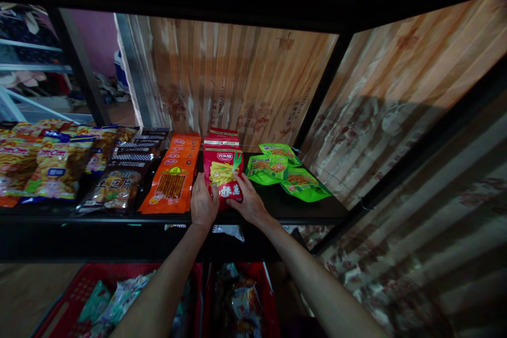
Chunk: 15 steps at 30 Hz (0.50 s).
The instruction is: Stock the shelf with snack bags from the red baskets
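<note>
A red snack bag (pixel 221 165) with a picture of yellow sticks and a green onion lies at the front of a row of like bags on the black shelf (pixel 269 206). My left hand (pixel 204 202) grips its left edge, fingers curled against the side. On the right edge, my right hand (pixel 248 199) holds the same bag, its fingers on the front face. Orange snack bags (pixel 173 174) lie overlapped just left of my left hand. Several green snack bags (pixel 304 182) are loosely spread to the right of my right hand.
Dark brown chip bags (pixel 114 182) and yellow-and-blue snack bags (pixel 57 166) fill the shelf's left side. Below stand two red baskets (pixel 59 303) with wrapped packets. A black post (pixel 322 95) and a patterned curtain (pixel 237 74) bound the shelf behind and at right.
</note>
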### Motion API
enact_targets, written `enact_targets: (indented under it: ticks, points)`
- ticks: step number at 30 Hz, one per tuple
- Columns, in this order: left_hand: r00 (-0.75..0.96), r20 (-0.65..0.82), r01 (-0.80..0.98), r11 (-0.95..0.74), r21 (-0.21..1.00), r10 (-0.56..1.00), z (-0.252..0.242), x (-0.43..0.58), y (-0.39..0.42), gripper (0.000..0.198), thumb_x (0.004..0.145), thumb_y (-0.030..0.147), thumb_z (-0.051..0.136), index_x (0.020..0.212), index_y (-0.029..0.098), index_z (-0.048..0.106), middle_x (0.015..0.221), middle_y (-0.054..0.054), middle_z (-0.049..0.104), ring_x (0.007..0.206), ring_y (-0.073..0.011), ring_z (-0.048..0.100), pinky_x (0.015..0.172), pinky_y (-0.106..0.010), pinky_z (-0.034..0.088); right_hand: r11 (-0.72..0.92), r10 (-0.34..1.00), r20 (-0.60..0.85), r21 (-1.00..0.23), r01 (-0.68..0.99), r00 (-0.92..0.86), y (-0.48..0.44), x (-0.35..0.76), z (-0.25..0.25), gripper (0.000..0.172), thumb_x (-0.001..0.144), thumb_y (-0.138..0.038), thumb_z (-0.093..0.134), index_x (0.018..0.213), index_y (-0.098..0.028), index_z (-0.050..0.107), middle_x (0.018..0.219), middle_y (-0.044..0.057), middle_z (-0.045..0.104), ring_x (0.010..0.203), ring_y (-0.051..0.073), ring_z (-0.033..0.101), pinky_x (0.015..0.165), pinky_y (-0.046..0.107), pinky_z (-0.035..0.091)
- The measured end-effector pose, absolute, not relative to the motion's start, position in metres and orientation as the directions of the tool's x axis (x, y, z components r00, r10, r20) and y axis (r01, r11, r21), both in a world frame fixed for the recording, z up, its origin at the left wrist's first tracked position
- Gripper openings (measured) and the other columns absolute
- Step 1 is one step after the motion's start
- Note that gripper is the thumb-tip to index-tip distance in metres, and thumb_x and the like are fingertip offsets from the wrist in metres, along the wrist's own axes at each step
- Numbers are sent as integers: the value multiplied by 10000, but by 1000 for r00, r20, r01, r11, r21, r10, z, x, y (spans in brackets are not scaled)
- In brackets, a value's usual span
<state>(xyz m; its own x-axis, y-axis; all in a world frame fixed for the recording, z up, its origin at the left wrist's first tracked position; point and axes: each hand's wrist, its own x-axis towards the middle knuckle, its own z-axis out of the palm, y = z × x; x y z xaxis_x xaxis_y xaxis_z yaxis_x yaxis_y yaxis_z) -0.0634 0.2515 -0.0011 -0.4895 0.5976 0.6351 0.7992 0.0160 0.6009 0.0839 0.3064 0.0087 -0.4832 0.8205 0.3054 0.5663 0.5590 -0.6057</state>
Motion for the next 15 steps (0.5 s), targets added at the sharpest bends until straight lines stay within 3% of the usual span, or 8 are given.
enact_targets:
  ticks: [5, 15]
  points:
    - [-248, 797, 902, -169, 398, 550, -17, -50, 206, 394, 879, 167, 431, 1269, 117, 458, 1366, -178, 470, 1327, -252, 377, 1052, -442, 387, 582, 809, 342, -581, 570, -478, 305, 83, 8, 786, 735, -375, 662, 1417, -178, 326, 1509, 154, 242, 1379, 268, 288, 1105, 423, 305]
    - [-204, 785, 966, -10, 258, 585, -32, -45, 181, 368, 859, 200, 486, 1203, 76, 528, 1250, -195, 570, 1277, -313, 428, 1021, -504, 397, 558, 829, 339, -568, 605, -446, 300, 76, 14, 809, 732, -405, 660, 1428, -218, 293, 1474, 135, 248, 1351, 286, 321, 1086, 432, 338]
